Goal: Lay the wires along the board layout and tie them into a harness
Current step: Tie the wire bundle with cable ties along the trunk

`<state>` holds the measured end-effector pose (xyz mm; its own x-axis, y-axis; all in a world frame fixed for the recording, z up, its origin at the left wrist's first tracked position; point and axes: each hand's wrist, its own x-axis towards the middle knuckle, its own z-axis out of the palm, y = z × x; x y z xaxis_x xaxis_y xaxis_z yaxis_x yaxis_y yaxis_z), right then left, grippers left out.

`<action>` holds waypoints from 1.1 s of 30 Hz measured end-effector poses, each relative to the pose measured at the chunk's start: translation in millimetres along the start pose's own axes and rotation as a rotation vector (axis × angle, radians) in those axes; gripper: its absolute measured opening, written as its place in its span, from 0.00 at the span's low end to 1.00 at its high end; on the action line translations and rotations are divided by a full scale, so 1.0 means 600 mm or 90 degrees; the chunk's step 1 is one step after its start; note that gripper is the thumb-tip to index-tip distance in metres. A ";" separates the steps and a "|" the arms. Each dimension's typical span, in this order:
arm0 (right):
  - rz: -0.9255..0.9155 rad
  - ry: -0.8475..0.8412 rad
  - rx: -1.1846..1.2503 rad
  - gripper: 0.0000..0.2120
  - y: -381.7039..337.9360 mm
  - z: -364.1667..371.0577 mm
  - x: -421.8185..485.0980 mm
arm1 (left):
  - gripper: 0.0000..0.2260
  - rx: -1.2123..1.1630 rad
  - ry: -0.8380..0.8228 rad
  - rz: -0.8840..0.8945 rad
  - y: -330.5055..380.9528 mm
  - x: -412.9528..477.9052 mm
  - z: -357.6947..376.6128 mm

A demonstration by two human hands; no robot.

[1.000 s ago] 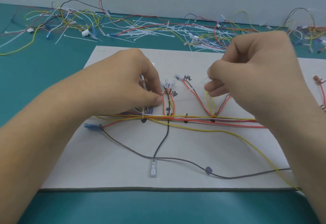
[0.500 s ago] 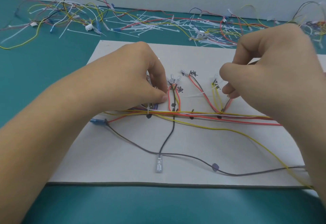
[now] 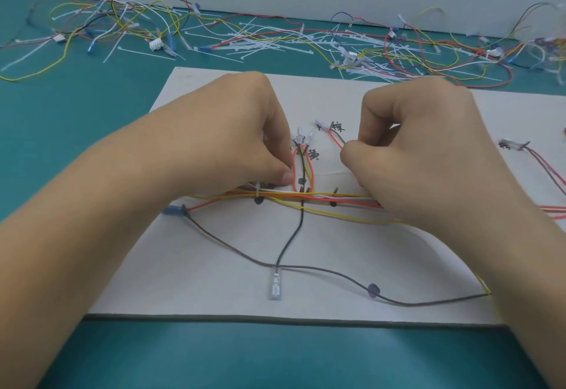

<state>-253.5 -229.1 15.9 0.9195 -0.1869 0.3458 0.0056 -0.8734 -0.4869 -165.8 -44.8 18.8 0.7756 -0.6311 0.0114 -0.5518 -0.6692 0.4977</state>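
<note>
We see a teal table (image 3: 61,143) with a white board (image 3: 214,281) across the middle of the frame. Our left hand (image 3: 245,143) and right hand (image 3: 422,149) sit curled at the board's centre, thumbs against forefingers; what either pinches, we cannot tell. Loose wires and ties (image 3: 260,42) litter the upper frame. Under both hands a wire bundle (image 3: 321,197) runs left to right across the board, with a white tie (image 3: 258,194) round it below the left hand. A black wire (image 3: 291,235) drops from it to a clear terminal (image 3: 275,287)
</note>
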 end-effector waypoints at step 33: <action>-0.007 -0.154 0.090 0.08 0.004 0.009 0.002 | 0.03 -0.063 -0.004 0.122 -0.004 -0.006 -0.019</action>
<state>-250.3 -229.0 11.0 0.9862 -0.0496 0.1579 0.0555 -0.8000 -0.5974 -163.9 -36.3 27.7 0.6567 -0.7463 0.1086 -0.6566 -0.4949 0.5692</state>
